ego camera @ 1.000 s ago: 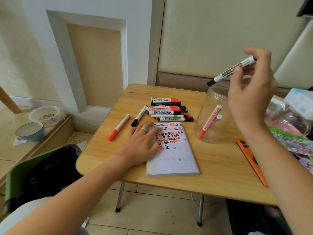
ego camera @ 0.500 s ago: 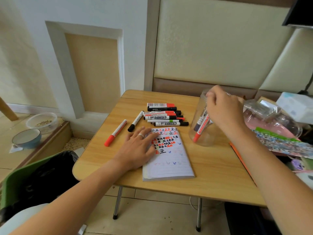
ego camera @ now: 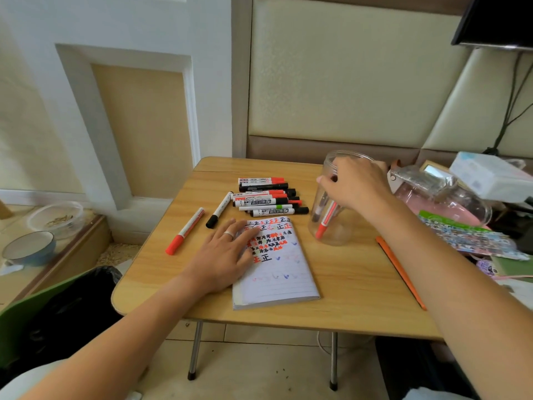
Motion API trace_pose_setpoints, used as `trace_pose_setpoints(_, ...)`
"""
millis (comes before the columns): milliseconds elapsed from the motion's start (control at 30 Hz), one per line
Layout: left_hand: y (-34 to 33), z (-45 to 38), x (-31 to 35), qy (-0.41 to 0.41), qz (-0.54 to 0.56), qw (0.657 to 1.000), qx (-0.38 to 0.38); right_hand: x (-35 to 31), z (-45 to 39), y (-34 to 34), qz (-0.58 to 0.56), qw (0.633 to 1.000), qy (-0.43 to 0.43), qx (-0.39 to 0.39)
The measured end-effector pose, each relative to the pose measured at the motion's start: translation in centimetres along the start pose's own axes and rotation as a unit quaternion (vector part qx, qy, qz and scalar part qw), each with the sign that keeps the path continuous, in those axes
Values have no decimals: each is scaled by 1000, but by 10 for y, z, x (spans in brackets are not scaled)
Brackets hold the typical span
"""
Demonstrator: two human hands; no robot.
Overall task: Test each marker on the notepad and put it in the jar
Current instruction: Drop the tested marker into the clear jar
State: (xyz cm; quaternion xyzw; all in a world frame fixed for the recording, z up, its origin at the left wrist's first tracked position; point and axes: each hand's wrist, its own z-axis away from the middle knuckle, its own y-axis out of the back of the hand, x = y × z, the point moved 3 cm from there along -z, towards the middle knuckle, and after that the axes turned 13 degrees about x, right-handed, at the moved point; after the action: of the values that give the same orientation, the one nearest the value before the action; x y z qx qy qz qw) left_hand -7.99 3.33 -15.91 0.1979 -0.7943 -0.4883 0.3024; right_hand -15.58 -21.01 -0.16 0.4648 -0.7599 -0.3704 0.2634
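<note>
Right hand curled over the jar mouth; can't tell if it holds anything. Left hand flat on notepad. Markers look light, stiff, slick: pinch mid-barrel.

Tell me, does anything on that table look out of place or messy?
Nothing looks spilled or damaged. Two markers, a red-capped one and a black-capped one, lie loose and slanted left of the neat pile. The jar stands upright with markers leaning inside it. The notepad lies slightly askew.
</note>
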Motion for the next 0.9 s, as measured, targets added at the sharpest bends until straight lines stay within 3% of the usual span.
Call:
trace_pose_setpoints(233, 0, 1, -1, -4, 2, 1000, -3, -1, 0, 2, -35, 999, -10, -6)
trace_pose_setpoints(300, -1, 0, -2, -2, 9, 1000, 0, -4, 3, 5, -55, 997, -19, 57)
trace_pose_setpoints(400, -1, -1, -3, 6, 20, 1000, 9, -20, 14, 11, -71, 966, 42, 244)
trace_pose_setpoints(467, 1, -2, -2, 11, 32, 999, 19, -38, 22, 8, -104, 948, 96, 286)
trace_pose_setpoints(567, 2, -3, -1, 18, 40, 999, 27, -66, 28, -15, -157, 967, 143, 142)
trace_pose_setpoints(667, 3, -3, 0, 23, 45, 998, 32, -85, 36, -49, -127, 979, 162, -1)
trace_pose_setpoints(900, 4, -2, 0, 18, 51, 998, 42, -89, 32, -86, -78, 984, 151, -61)
